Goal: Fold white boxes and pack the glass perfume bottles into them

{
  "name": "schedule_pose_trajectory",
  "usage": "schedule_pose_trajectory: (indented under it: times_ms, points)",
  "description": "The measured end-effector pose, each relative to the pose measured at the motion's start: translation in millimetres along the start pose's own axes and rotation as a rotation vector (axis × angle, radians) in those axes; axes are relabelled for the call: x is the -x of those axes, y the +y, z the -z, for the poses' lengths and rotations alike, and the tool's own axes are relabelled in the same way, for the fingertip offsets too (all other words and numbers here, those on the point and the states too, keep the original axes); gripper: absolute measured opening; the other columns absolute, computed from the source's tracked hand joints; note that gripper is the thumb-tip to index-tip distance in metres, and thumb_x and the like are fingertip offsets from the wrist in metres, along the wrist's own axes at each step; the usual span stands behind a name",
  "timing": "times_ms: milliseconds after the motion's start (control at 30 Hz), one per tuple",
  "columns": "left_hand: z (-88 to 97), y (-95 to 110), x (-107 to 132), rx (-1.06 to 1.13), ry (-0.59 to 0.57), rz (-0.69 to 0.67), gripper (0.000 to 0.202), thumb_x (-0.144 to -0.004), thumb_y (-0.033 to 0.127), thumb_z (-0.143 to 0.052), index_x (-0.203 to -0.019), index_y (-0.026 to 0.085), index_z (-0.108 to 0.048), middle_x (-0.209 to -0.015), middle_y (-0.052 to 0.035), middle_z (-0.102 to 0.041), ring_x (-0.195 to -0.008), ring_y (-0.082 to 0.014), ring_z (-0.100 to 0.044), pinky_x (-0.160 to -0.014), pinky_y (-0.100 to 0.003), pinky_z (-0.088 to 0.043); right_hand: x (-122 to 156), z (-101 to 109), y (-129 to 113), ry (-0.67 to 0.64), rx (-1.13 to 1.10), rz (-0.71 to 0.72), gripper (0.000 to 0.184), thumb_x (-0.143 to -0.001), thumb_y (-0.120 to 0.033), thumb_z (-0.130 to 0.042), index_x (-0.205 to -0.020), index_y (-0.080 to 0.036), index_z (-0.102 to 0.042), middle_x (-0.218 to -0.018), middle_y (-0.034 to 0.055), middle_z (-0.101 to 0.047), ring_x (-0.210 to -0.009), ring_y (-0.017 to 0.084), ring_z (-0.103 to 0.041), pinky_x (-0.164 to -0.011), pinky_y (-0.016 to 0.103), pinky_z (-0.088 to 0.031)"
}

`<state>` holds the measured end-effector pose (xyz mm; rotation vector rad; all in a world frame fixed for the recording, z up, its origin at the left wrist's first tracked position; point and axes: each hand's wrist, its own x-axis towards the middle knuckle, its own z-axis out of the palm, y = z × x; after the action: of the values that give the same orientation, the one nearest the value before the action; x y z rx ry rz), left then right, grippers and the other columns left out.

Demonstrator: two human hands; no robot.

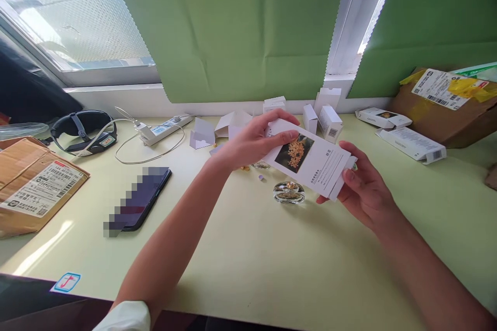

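Observation:
A white carton [324, 165] printed with a picture of orange blossoms is held tilted above the table, between both hands. My left hand [260, 139] grips its upper left end, thumb lying across the printed face. At the lower right end, my right hand [363, 181] has its thumb and fingers around the carton's end flaps. Something small and greenish shows at that end, too little to name. Below the carton stands a clear glass bottle [289, 194] with a gold-coloured neck. Behind my left hand, another glass piece is mostly hidden.
Small white boxes [330, 121] and opened cartons [204, 133] stand at the back. Flattened long cartons [411, 144] lie by a brown parcel [446, 108] at right. A phone [145, 201], power strip [165, 129], black headband [83, 132] and another parcel [42, 191] are at left.

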<state>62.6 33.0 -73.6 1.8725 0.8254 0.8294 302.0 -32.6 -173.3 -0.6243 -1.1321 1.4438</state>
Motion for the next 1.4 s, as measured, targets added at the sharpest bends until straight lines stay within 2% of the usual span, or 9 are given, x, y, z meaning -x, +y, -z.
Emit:
schedule_pose_trajectory:
  times_ms: [367, 733, 800, 900, 1000, 1167, 1400]
  points:
    - [-2.6, 1.0, 1.9, 0.081, -0.051, -0.016, 0.02, -0.093, 0.036, -0.063, -0.109, 0.025, -0.058, -0.088, -0.0008, -0.068, -0.071, -0.0131, -0.067, -0.051, -0.019, -0.05, -0.1, 1.2, -0.5, -0.039, -0.032, -0.03, 0.05, -0.088, -0.037, -0.07, -0.133, -0.051, -0.054, -0.124, -0.0028, -0.064, -0.099, 0.023, -0.069, -0.061, 0.04, -0.067]
    - [-4.6, 0.8, 1.3, 0.087, -0.067, 0.007, 0.021, -0.094, 0.037, -0.062, -0.11, 0.024, -0.058, -0.09, -0.0008, -0.068, -0.073, -0.0123, -0.068, -0.055, -0.019, -0.052, -0.5, 7.9, 5.4, -0.12, -0.088, -0.05, 0.059, -0.088, -0.039, -0.071, -0.14, -0.051, -0.048, -0.129, -0.0008, -0.06, -0.096, 0.021, -0.068, -0.058, 0.033, -0.065]
    - [-5.1, 1.3, 1.8, 0.093, -0.078, 0.025, 0.023, -0.094, 0.038, -0.062, -0.112, 0.024, -0.057, -0.091, -0.0008, -0.069, -0.075, -0.0121, -0.068, -0.057, -0.018, -0.053, 0.1, 7.4, 5.9, -0.147, -0.108, -0.054, 0.063, -0.085, -0.042, -0.073, -0.141, -0.052, -0.046, -0.135, 0.0001, -0.057, -0.102, 0.024, -0.067, -0.061, 0.035, -0.066]
    - [-6.3, 1.3, 2.4, 0.102, -0.09, 0.041, 0.026, -0.093, 0.04, -0.062, -0.113, 0.025, -0.056, -0.093, -0.001, -0.069, -0.076, -0.0121, -0.068, -0.058, -0.018, -0.054, 1.5, 3.9, 4.5, -0.188, -0.136, -0.072, 0.066, -0.083, -0.046, -0.074, -0.141, -0.055, -0.044, -0.145, 0.0, -0.05, -0.118, 0.03, -0.061, -0.075, 0.046, -0.066]
    - [-7.7, 1.3, 2.8, 0.108, -0.106, 0.074, 0.026, -0.093, 0.04, -0.062, -0.113, 0.025, -0.056, -0.095, -0.0014, -0.069, -0.077, -0.0129, -0.068, -0.057, -0.019, -0.054, 3.3, 0.8, 2.8, -0.222, -0.163, -0.063, 0.057, -0.083, -0.047, -0.074, -0.134, -0.058, -0.048, -0.147, -0.003, -0.049, -0.126, 0.032, -0.056, -0.08, 0.051, -0.064]
    - [-8.5, 1.4, 2.5, 0.165, -0.157, 0.072, 0.023, -0.093, 0.037, -0.062, -0.112, 0.024, -0.056, -0.093, -0.0013, -0.068, -0.077, -0.0134, -0.069, -0.057, -0.019, -0.055, 5.2, 1.6, 3.1, -0.238, -0.134, -0.048, 0.035, -0.086, -0.044, -0.072, -0.118, -0.051, -0.059, -0.133, -0.002, -0.057, -0.116, 0.03, -0.061, -0.078, 0.051, -0.064]
    - [-9.4, -0.4, 1.3, 0.17, -0.157, 0.061, 0.023, -0.094, 0.036, -0.062, -0.112, 0.024, -0.055, -0.091, -0.0014, -0.067, -0.081, -0.0148, -0.069, -0.059, -0.02, -0.056, 6.5, 0.6, 0.5, -0.19, -0.119, -0.058, 0.034, -0.085, -0.045, -0.072, -0.116, -0.048, -0.058, -0.129, -0.0013, -0.052, -0.109, 0.026, -0.062, -0.075, 0.045, -0.062]
